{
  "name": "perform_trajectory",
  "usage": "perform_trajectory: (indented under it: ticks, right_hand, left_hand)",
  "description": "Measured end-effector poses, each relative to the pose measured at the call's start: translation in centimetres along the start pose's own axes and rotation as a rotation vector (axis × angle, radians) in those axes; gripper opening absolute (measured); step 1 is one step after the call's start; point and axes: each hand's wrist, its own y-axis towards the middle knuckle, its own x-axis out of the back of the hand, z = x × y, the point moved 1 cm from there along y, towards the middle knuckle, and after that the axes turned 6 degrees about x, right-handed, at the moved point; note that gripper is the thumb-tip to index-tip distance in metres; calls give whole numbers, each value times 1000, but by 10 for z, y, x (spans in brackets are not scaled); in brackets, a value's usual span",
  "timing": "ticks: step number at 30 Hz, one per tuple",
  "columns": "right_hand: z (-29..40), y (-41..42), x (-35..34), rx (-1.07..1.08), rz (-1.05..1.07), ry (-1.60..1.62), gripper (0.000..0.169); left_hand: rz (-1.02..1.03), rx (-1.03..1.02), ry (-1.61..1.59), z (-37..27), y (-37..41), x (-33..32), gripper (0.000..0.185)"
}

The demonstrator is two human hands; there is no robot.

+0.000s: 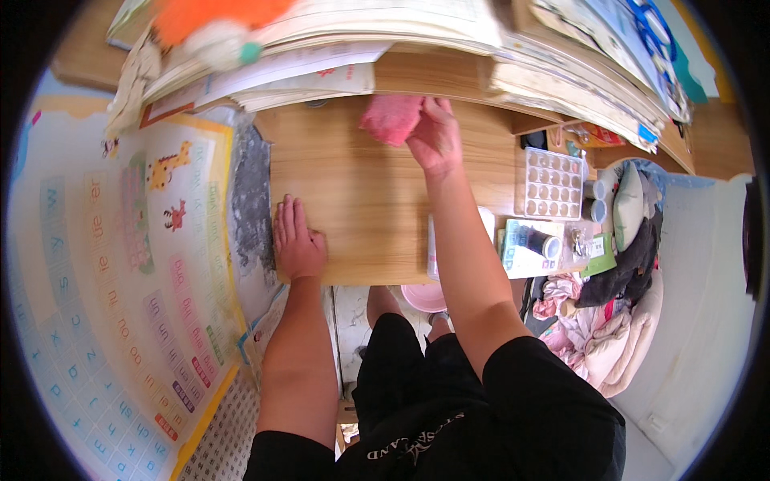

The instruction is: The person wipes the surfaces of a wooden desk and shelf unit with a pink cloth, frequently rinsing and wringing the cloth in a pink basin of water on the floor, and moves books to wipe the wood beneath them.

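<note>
A pink cloth (pixel 392 119) is gripped in my right hand (pixel 438 135) near the back of the wooden desk (pixel 361 198), just below the shelf edge. Part of the cloth hangs to the left of my fingers. My left hand (pixel 299 240) rests palm down at the desk's left side, holding nothing. Its fingers point toward the back and lie close to the wall. My right forearm partly covers a white item (pixel 485 219) on the desk.
To the right stand a clear compartment box (pixel 553 183), small jars (pixel 595 210) and a dark cylindrical container (pixel 544 243) on a booklet. Papers (pixel 385 24) load the shelf above. Clothes (pixel 586 324) are heaped at right. A pink basin (pixel 424 297) sits under the desk. An alphabet chart (pixel 120 270) covers the left wall.
</note>
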Motion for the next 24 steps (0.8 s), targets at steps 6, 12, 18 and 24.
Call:
perform_trajectory:
  ticks: [6,12,18,24]
  right_hand:
    - [-110,37,-51,-284,184,22,35]
    - [-164,67,-82,-386,122,-83,36]
    - [-131,32,-74,-322,74,-97,37]
    - [14,7,7,-15,-40,-33,36]
  left_hand:
    - [57,32,-37,0,2,-1,76]
    - [97,56,-91,-7,5,2,74]
    - [96,89,-80,-9,3,6,71]
    - [12,10,-23,-9,3,4,71]
